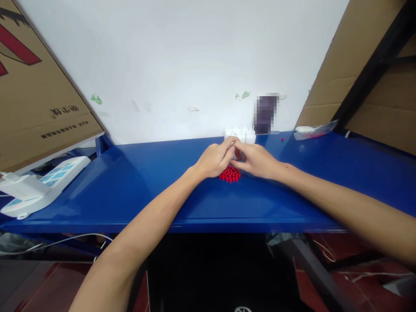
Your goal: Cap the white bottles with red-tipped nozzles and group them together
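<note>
My left hand (214, 159) and my right hand (256, 159) meet fingertip to fingertip above the blue table. The fingers of both are bent and pinched together. Whatever lies between them is too small or too hidden to make out. Just below the fingers, a cluster of small red beads (230, 174) rests on the tabletop, partly covered by my hands. Right behind my fingertips stands a white piece with a bumpy top (241, 132), its lower part hidden by my hands.
The blue table (156, 173) runs along a white wall. At the left are a white power strip (65, 173) with a plugged-in adapter (24, 187) and a large cardboard box (45, 95). A clear plastic bag (316, 131) and one stray red bead (282, 139) lie at the back right.
</note>
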### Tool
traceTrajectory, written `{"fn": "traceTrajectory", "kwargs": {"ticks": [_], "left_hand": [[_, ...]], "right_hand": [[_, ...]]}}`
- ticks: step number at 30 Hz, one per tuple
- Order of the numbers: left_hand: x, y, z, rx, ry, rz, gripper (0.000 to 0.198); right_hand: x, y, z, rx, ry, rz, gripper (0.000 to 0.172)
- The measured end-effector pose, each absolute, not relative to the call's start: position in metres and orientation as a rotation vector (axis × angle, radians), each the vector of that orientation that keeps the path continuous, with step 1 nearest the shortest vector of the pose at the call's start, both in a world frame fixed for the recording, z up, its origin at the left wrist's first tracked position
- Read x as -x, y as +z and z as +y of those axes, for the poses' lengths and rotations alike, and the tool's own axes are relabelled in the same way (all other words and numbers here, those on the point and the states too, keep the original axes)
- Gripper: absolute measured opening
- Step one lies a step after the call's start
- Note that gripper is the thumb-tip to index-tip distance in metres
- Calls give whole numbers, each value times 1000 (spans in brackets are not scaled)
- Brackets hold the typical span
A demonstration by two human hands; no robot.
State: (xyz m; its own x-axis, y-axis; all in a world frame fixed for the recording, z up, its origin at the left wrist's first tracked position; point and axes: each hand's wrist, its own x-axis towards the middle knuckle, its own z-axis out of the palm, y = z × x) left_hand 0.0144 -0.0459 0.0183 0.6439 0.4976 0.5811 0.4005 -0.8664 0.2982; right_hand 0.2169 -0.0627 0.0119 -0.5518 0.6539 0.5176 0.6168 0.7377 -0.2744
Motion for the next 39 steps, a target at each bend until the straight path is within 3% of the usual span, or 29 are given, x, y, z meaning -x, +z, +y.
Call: {"fn": "traceTrajectory", "kwargs": {"ticks": [9,25,33,39], "left_hand": [[-10,19,-41,-2778,987,801,41],[-4,26,-38,-2761,927,912,39],[2,22,-32,-2920,772,1077,37],[2,21,-31,-2948,723,1092,37]], "right_hand": [[-217,10,-62,914,6,-2407,22],[-223,18,-58,896,268,-2455,41],[-229,21,-52,1001,246,-2481,19],[-227,22,-53,1036,313,-2529,23]]}}
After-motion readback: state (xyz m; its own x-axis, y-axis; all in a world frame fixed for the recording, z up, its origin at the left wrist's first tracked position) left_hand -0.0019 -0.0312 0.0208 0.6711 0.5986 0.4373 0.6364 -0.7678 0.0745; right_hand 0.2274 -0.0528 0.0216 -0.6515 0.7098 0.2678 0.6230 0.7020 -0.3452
